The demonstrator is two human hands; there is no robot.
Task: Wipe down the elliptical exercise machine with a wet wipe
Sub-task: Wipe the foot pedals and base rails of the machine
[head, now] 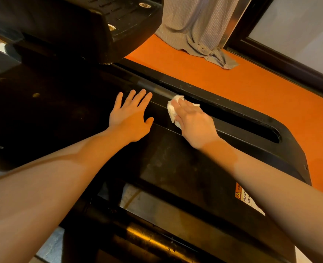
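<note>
wet wipe (173, 109) under right hand (194, 123)

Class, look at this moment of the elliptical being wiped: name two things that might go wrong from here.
1. The right hand presses the wet wipe right beside the long open slot in the black base cover; fingers or the wipe may slip in.
2. The left hand lies flat and open on the dusty cover, perhaps bearing weight; dampness could make it slide.
</note>
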